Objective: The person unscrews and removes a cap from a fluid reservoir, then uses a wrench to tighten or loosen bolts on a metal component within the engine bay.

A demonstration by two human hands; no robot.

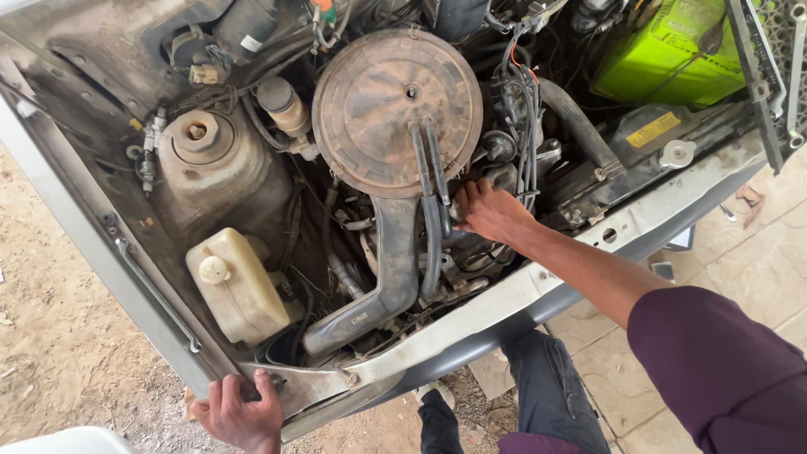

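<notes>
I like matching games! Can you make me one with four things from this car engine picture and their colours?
Things:
1. round air filter cover
2. battery
3. fluid tank
4. sleeve

Colours:
A. cream white
B. purple
C. rusty brown
D. bright green

Pairs: 1-C, 2-D, 3-A, 4-B

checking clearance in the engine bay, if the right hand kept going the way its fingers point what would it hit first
The right hand points left, under the round air cleaner. Its fingertips already seem to touch the black hoses running down from the housing, so those come first, though depth is hard to judge.
</notes>
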